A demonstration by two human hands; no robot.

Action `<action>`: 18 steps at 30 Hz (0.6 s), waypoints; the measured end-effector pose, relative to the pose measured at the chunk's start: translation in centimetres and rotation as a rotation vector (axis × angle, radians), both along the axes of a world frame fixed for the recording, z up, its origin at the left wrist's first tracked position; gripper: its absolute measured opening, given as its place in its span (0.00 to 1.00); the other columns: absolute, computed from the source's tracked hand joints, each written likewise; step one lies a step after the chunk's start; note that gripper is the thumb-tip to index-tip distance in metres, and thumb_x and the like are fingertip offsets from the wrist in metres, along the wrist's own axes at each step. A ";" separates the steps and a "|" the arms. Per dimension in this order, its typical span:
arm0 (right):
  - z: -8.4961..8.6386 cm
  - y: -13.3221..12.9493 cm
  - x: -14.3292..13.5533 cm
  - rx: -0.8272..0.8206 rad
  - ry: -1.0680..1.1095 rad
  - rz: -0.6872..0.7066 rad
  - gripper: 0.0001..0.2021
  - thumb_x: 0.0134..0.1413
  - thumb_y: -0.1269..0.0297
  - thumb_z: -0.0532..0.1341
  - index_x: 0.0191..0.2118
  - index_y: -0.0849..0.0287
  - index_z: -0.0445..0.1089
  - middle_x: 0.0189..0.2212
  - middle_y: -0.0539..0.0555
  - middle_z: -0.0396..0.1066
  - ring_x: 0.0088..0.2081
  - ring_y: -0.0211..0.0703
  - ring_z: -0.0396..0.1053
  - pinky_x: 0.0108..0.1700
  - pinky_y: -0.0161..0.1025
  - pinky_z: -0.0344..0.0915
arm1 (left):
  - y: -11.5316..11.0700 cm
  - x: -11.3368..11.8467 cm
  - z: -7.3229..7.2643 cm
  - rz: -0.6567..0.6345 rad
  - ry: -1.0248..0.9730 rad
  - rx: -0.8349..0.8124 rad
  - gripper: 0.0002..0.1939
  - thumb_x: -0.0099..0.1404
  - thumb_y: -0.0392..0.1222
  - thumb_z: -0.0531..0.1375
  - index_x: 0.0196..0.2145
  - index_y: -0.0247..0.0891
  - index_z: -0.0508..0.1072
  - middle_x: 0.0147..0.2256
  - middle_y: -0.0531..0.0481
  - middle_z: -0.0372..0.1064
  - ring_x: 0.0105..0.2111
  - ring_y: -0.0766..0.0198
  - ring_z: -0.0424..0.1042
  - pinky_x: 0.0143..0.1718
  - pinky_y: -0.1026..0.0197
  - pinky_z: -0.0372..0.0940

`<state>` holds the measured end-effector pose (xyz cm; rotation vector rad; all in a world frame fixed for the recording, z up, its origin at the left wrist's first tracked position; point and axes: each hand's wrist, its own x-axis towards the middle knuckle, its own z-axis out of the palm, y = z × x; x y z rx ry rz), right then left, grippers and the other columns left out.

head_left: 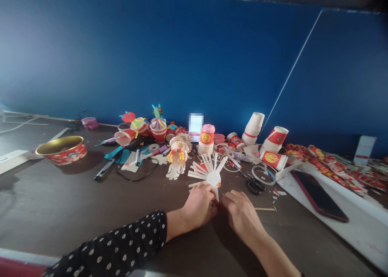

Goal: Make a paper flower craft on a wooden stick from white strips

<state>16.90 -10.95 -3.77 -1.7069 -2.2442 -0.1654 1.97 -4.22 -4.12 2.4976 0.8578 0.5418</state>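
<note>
Head view. Left hand [200,204]: fingers curled together, pinching the near edge of the cut paper cup [210,172]; black sleeve with white dots on the forearm. Right hand [241,212]: fingers bent inward and closed on the same near edge, just beside the left; what lies between the fingertips is hidden.

Cut paper cup: lies flat on the table [75,212] directly beyond both hands, its wall slit into white strips that fan outward from a round base bearing a red-and-yellow mark.

Step in hand, as judged: working one near strip of the fanned cup, folding or pressing it. The next move would seem to call for a firm hold on the base with one hand while the other takes a single strip without tearing the neighbours.

Scissors [253,184]: black handles, on the table to the right of the cup, apart from the hands.

Containers:
- Gold-lined tin bowl [62,149], red outside, far left; contents not visible from this angle.
- Red cups [158,128] behind the clutter, holding coloured paper ornaments.
- White cups, stacked [254,127], tilted, mouths turned away.
- Printed cup on its side [273,159]; interior not seen.
- Pink small tub [89,123] by the blue wall; contents cannot be told.

Dark phone [319,196]: on a white board at right.
</note>
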 end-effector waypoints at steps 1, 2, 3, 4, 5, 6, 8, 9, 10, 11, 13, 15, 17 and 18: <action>0.0 -0.1 0.0 -0.006 0.014 -0.012 0.13 0.52 0.80 0.49 0.25 0.58 0.65 0.25 0.51 0.65 0.31 0.40 0.59 0.34 0.37 0.50 | 0.0 0.0 0.1 -0.001 -0.003 0.003 0.06 0.52 0.33 0.57 0.25 0.38 0.74 0.35 0.50 0.70 0.39 0.59 0.64 0.44 0.58 0.58; 0.0 -0.1 0.1 -0.013 0.030 -0.022 0.13 0.52 0.80 0.49 0.25 0.58 0.66 0.25 0.50 0.66 0.31 0.40 0.59 0.35 0.37 0.51 | 0.0 0.1 0.1 -0.001 -0.006 0.004 0.05 0.51 0.33 0.57 0.25 0.38 0.74 0.35 0.50 0.70 0.39 0.59 0.64 0.44 0.58 0.59; 0.0 -0.2 0.1 -0.021 0.044 -0.027 0.13 0.52 0.80 0.50 0.26 0.58 0.67 0.25 0.50 0.66 0.31 0.40 0.60 0.35 0.37 0.51 | 0.0 0.1 0.2 0.001 -0.008 0.007 0.05 0.51 0.33 0.58 0.24 0.38 0.74 0.34 0.50 0.69 0.39 0.59 0.64 0.44 0.58 0.59; 0.0 -0.3 0.2 -0.030 0.056 -0.022 0.13 0.52 0.80 0.50 0.27 0.58 0.67 0.26 0.50 0.67 0.32 0.40 0.60 0.35 0.37 0.51 | 0.1 0.1 0.3 0.002 -0.005 0.009 0.04 0.50 0.33 0.58 0.24 0.38 0.74 0.34 0.51 0.69 0.39 0.59 0.64 0.44 0.58 0.59; 0.0 -0.3 0.3 -0.038 0.063 -0.010 0.13 0.52 0.80 0.50 0.28 0.58 0.68 0.27 0.50 0.68 0.32 0.40 0.61 0.36 0.37 0.52 | 0.1 0.2 0.4 0.004 0.002 0.013 0.04 0.50 0.33 0.58 0.24 0.38 0.73 0.34 0.51 0.69 0.39 0.59 0.64 0.44 0.58 0.59; 0.1 -0.4 0.3 -0.045 0.064 0.008 0.13 0.52 0.79 0.51 0.29 0.57 0.69 0.27 0.51 0.68 0.33 0.40 0.62 0.37 0.37 0.52 | 0.1 0.2 0.5 0.006 0.014 0.017 0.04 0.50 0.33 0.58 0.24 0.38 0.73 0.34 0.51 0.69 0.38 0.59 0.64 0.43 0.58 0.59; 0.2 -0.4 0.4 -0.054 0.043 0.043 0.12 0.54 0.77 0.51 0.30 0.57 0.69 0.28 0.51 0.69 0.33 0.40 0.62 0.37 0.37 0.52 | 0.1 0.3 0.6 0.012 0.035 0.027 0.04 0.50 0.34 0.58 0.24 0.38 0.73 0.35 0.51 0.69 0.38 0.59 0.64 0.43 0.58 0.59; 0.3 -0.4 0.4 -0.058 0.022 0.052 0.12 0.55 0.76 0.51 0.31 0.57 0.70 0.28 0.51 0.69 0.33 0.41 0.62 0.37 0.37 0.52 | 0.1 0.3 0.7 0.014 0.045 0.030 0.04 0.51 0.34 0.58 0.24 0.38 0.73 0.35 0.50 0.69 0.38 0.59 0.64 0.43 0.58 0.59; 0.3 -0.4 0.3 -0.060 0.000 0.055 0.12 0.55 0.76 0.51 0.31 0.56 0.70 0.28 0.51 0.70 0.33 0.41 0.62 0.37 0.37 0.52 | 0.1 0.3 0.7 0.015 0.055 0.031 0.05 0.52 0.34 0.57 0.24 0.38 0.73 0.35 0.50 0.69 0.39 0.59 0.64 0.44 0.58 0.59; 0.4 -0.4 0.3 -0.060 -0.023 0.056 0.13 0.55 0.76 0.50 0.31 0.56 0.70 0.29 0.51 0.70 0.34 0.41 0.62 0.36 0.38 0.52 | 0.1 0.2 0.8 0.016 0.066 0.030 0.05 0.52 0.34 0.57 0.25 0.38 0.73 0.35 0.49 0.69 0.39 0.59 0.64 0.44 0.58 0.59; 0.4 -0.3 0.2 -0.061 -0.064 0.059 0.13 0.54 0.77 0.50 0.31 0.57 0.70 0.29 0.51 0.70 0.33 0.41 0.62 0.36 0.38 0.52 | 0.0 0.1 0.9 0.017 0.085 0.024 0.05 0.52 0.34 0.57 0.25 0.38 0.73 0.35 0.48 0.69 0.40 0.58 0.64 0.44 0.58 0.59; 0.4 -0.2 0.1 -0.058 -0.093 0.065 0.13 0.52 0.78 0.50 0.31 0.57 0.69 0.29 0.51 0.69 0.33 0.41 0.62 0.35 0.39 0.51 | 0.0 0.1 1.0 0.016 0.096 0.008 0.05 0.52 0.35 0.57 0.26 0.38 0.73 0.36 0.48 0.69 0.40 0.58 0.64 0.44 0.57 0.59; 0.3 -0.1 0.0 -0.051 -0.103 0.061 0.13 0.51 0.79 0.50 0.31 0.57 0.69 0.28 0.51 0.69 0.32 0.41 0.61 0.35 0.39 0.50 | 0.0 0.0 1.1 0.029 0.099 -0.025 0.04 0.52 0.38 0.60 0.27 0.38 0.73 0.36 0.48 0.69 0.41 0.56 0.64 0.44 0.56 0.59; 0.2 0.0 0.0 -0.045 -0.102 0.057 0.13 0.51 0.79 0.50 0.30 0.57 0.69 0.28 0.51 0.69 0.32 0.41 0.61 0.35 0.39 0.50 | 0.0 0.0 1.1 0.036 0.099 -0.044 0.04 0.51 0.39 0.61 0.27 0.38 0.74 0.36 0.48 0.69 0.41 0.55 0.64 0.44 0.56 0.59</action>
